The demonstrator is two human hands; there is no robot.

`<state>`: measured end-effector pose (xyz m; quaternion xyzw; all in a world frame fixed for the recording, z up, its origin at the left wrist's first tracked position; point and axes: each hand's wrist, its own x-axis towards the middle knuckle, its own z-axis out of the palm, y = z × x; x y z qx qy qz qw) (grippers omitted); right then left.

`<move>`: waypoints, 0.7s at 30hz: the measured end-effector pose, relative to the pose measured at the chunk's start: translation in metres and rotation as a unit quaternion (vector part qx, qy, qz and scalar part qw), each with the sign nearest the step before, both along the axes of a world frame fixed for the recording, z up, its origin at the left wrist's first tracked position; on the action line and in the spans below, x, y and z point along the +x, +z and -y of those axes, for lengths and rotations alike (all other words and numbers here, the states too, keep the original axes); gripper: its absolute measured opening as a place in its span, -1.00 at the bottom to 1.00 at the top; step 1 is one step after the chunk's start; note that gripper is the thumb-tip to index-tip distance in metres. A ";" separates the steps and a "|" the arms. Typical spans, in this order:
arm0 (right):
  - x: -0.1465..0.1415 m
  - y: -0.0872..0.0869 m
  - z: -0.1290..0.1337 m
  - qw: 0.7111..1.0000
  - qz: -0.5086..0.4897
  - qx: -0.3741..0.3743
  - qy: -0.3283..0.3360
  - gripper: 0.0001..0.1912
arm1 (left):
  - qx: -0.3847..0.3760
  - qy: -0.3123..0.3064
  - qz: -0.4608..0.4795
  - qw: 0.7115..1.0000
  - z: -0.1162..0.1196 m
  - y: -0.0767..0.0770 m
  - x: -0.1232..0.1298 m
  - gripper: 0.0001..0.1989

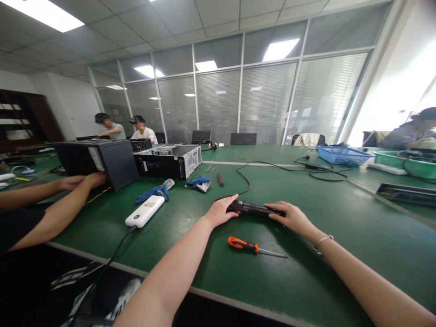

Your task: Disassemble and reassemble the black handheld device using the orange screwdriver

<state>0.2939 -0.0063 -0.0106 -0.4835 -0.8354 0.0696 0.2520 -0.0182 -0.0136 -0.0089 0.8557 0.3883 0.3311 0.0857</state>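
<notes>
A long black corded tool (252,208) with a small orange-red part lies crosswise on the green table in front of me. My left hand (221,211) is closed around its left end. At the other end, my right hand (289,216) grips it with thumb and fingers; a bracelet circles that wrist. The tool's exact kind cannot be made out, as both ends are partly covered. Nearer to me, a screwdriver (243,244) with an orange and black handle rests on the table, its shaft pointing right.
Left of my hands are a white power bank-like box (146,211) with a cable, blue gloves (153,194) and a brown strip (220,179). A co-worker's hands reach to a black computer case (121,165). An open case (166,162), blue basket (344,155) and green basket (405,160) stand farther off.
</notes>
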 end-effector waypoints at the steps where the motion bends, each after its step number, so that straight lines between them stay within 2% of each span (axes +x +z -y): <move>1: 0.000 0.000 0.000 1.000 0.000 -0.001 0.000 -0.58 | -0.013 0.005 0.011 1.000 0.000 0.001 0.000 -0.27; 6: 0.000 0.001 0.001 1.000 0.001 0.002 -0.003 -0.59 | -0.098 0.040 0.050 0.993 -0.003 0.003 0.003 -0.49; 12: 0.001 0.001 0.003 1.000 -0.007 0.014 0.008 -0.60 | -0.179 0.033 0.083 0.980 -0.012 0.005 0.004 -0.49; 21: -0.014 0.005 0.013 0.996 0.007 0.085 0.033 -0.56 | -0.174 0.046 0.058 0.982 -0.011 0.002 0.002 -0.46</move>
